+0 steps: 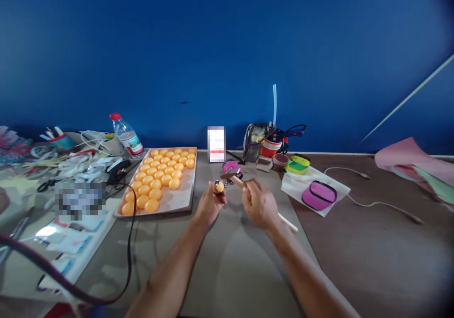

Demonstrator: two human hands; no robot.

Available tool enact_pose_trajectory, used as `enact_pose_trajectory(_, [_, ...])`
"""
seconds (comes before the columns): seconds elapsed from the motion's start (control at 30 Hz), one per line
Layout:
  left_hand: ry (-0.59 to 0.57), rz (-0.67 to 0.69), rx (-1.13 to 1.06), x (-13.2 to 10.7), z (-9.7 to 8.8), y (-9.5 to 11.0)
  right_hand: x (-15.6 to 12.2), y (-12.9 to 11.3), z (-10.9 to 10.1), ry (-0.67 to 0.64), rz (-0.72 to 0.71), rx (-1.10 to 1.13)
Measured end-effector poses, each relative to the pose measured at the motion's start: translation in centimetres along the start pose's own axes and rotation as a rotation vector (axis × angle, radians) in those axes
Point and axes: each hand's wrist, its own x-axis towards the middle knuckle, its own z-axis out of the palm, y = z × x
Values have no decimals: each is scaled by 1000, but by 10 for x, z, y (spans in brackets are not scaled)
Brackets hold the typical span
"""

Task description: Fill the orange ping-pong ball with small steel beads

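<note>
My left hand (210,203) is closed around a small orange ball (219,187) with a dark, shiny piece at its upper left side. In my right hand (260,203) is a hammer (238,181), gripped by its pale wooden handle; the handle's end shows past my wrist. The metal head is just above and to the right of the ball, and I cannot tell whether they touch. Behind the hammer head lies a pink and black item (232,165), partly hidden, with several tiny shiny bits near it.
Left stands a shallow tray (187,199) of orange balls, with a plastic bottle (128,137) behind it. A dark cable (132,247) loops across the left foreground. At right, a pink pouch (319,195) lies on white paper (291,185). A black bag (252,143) stands by the blue wall.
</note>
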Motion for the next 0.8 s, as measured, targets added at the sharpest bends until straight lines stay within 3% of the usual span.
enact_pose_trajectory(0.1, [32, 19, 12, 0, 0, 0, -1, 0, 1, -89, 14, -41])
enact_pose_trajectory(0.27, [-46, 71, 66, -1, -1, 0, -1, 1, -1, 56, 53, -16])
enact_pose_trajectory(0.43, [-29, 67, 116, -2, -1, -1, -3, -2, 4, -91, 47, -60])
enact_pose_trajectory(0.6, [-75, 67, 126, -5, 1, -1, -3, -3, -3, 110, 68, -36])
enact_pose_trajectory(0.73, [-32, 36, 120, -2, 0, -1, -3, -6, 2, -74, 73, -83])
enact_pose_trajectory(0.8, [-28, 18, 75, -1, -1, 0, -3, -4, 4, -87, 94, -80])
